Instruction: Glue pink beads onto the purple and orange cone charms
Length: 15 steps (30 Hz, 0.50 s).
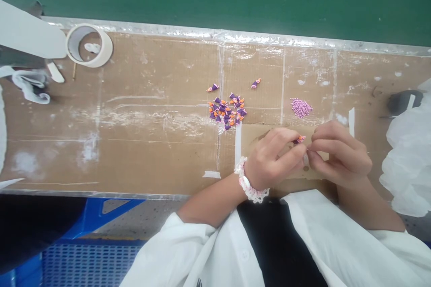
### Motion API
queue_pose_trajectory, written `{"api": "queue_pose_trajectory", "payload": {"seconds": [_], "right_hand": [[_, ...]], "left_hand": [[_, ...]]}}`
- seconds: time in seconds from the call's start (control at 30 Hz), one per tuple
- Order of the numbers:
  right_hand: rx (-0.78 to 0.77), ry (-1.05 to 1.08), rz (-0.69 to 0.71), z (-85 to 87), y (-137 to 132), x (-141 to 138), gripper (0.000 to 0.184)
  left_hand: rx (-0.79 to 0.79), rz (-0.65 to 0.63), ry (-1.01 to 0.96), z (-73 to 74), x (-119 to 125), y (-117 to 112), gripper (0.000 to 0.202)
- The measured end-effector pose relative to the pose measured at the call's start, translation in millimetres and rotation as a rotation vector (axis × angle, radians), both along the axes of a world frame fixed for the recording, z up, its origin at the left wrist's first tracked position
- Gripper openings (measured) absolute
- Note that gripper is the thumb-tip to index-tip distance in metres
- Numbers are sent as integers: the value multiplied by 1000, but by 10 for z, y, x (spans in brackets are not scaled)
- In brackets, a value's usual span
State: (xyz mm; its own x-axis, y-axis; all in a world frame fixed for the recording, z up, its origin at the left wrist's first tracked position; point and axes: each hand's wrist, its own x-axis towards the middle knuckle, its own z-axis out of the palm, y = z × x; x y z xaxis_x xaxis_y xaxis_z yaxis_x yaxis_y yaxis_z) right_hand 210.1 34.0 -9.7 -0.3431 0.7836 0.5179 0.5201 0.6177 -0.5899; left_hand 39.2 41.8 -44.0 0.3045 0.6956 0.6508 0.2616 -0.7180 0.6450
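My left hand (278,157), with a white scrunchie (247,181) at its wrist, pinches a tiny purple and orange figurine (299,139) between its fingertips. Close beside it, my right hand (340,152) has thumb and forefinger pressed together near the figurine; whatever they pinch is too small to make out. Several similar purple and orange figurines (227,112) lie in a cluster to the left, with two more lying apart behind it. Beyond my right hand is a small heap of pink-purple beads (301,108).
Brown cardboard (161,152) covers the table. A roll of masking tape (107,49) lies at the far left by a white strip (30,31) and a crumpled cloth (32,85). White plastic bagging (409,157) stands at the right. A green surface (235,0) borders the back; a blue stool (90,260) sits below left.
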Motion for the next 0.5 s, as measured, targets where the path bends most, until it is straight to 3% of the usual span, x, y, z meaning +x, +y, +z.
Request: {"api": "queue_pose_trajectory", "payload": {"seconds": [0.17,0.27,0.4,0.5], "right_hand": [[20,3,8,18,-6,-17,22],[12,25,0,50,-2,5,21],[-29,23,39,115,15,77,20],[-134,-207,148,148,0,133,18]], "left_hand": [[-24,-16,8,-12,21,-14,7],[-118,-20,-64,5,35,-23,7],[-437,-3,-298,30,30,13,8],[-717,-11,-508,8,20,60,11]]}}
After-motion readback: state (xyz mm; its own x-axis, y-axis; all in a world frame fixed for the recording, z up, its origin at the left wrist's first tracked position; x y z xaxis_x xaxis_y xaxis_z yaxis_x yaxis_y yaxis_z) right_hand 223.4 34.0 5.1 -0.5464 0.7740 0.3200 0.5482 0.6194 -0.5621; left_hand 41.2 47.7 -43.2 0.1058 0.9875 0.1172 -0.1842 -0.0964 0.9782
